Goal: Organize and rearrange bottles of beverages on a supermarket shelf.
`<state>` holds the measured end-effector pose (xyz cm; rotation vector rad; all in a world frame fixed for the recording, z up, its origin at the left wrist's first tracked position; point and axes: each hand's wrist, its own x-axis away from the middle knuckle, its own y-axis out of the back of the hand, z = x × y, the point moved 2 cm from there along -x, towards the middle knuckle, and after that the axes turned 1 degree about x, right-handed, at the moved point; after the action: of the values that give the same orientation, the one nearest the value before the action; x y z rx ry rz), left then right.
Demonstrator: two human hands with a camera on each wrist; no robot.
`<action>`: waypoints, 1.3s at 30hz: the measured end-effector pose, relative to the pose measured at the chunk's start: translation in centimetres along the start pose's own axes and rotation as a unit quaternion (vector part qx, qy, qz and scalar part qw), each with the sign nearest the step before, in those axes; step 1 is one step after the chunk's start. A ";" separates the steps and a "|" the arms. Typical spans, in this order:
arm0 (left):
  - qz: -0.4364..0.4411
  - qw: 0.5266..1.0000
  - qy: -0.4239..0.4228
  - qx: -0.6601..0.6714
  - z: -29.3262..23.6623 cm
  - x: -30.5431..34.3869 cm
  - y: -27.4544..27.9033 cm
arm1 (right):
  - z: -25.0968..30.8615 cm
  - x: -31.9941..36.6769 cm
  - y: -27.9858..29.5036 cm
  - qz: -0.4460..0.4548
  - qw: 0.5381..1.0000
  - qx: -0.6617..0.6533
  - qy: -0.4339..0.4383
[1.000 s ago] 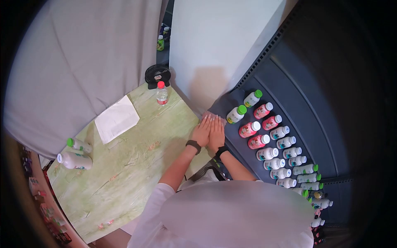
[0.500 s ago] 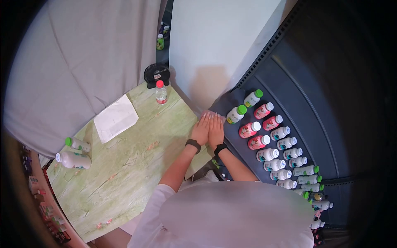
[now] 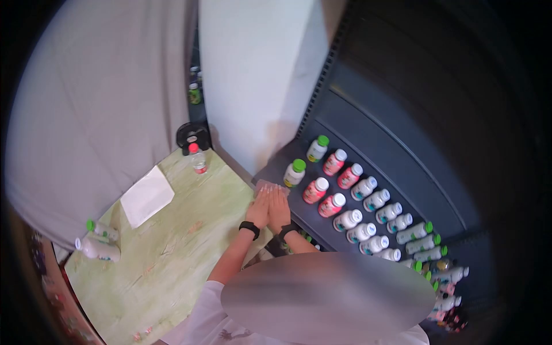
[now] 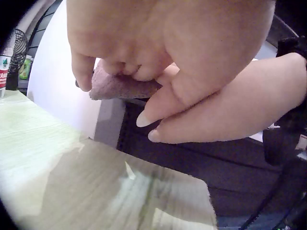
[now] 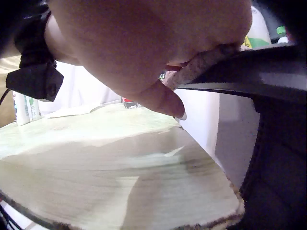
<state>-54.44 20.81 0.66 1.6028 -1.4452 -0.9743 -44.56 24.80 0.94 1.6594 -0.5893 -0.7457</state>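
Note:
Side by side, my left hand [image 3: 260,209] and right hand [image 3: 279,207] lie on a folded pinkish cloth [image 3: 263,184] at the near left corner of the dark shelf [image 3: 275,168]. Their fingers are straight and press down on the cloth. Below the left palm, the left wrist view shows the cloth's edge [image 4: 120,89] sticking out, with both thumbs hanging beneath. From the right wrist, the cloth [image 5: 194,68] appears folded over the shelf's front lip [image 5: 283,72]. A white bottle with a green cap [image 3: 295,173] stands just beyond the fingertips.
Rows of pink bottles [image 3: 315,191] and white bottles [image 3: 347,219] fill the shelf to the right. On the green-patterned table [image 3: 172,253] are a paper sheet [image 3: 147,196], a clear red-capped bottle [image 3: 198,160], a black fan [image 3: 192,135] and two white bottles [image 3: 99,249].
The head view has turned, so table and shelf appear shifted left and lower. Both hands stay together on the cloth at the shelf corner.

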 end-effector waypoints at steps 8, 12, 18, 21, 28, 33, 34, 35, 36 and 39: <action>-0.037 0.996 -0.078 0.002 -6.2 3.1 -3.8 | -3.6 7.9 1.7 -0.024 0.998 -0.050 -0.038; -0.026 0.995 -0.088 -0.027 -9.4 4.5 -5.3 | -4.8 11.4 2.0 -0.047 0.996 -0.036 -0.064; -0.046 0.990 -0.128 -0.026 -13.7 7.1 -6.6 | -7.2 16.2 2.4 -0.033 0.996 -0.049 -0.074; -0.079 0.984 -0.156 -0.040 -15.4 7.9 -7.6 | -8.3 18.2 2.5 -0.046 0.994 -0.057 -0.075; -0.041 0.978 -0.201 -0.022 -20.8 9.2 -8.5 | -11.1 23.6 3.8 -0.057 0.985 -0.113 -0.122; 0.008 0.962 -0.269 -0.041 -25.1 10.8 -10.0 | -13.6 29.4 4.2 -0.076 0.972 -0.136 -0.177; -0.002 0.951 -0.307 -0.045 -26.2 11.2 -9.9 | -13.7 30.8 4.1 -0.085 0.967 -0.140 -0.193; 0.007 0.944 -0.329 -0.032 -27.2 11.2 -10.7 | -14.5 32.2 4.2 -0.093 0.964 -0.143 -0.206; 0.016 0.937 -0.349 -0.024 -28.0 11.4 -11.0 | -15.0 33.5 4.4 -0.093 0.961 -0.145 -0.219; 0.023 0.918 -0.395 -0.018 -31.1 12.3 -12.5 | -16.7 37.6 5.2 -0.090 0.953 -0.155 -0.243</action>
<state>-20.13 10.85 1.95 1.1671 -1.9489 -1.7280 -6.95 7.47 2.13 1.2484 -0.6278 -1.3311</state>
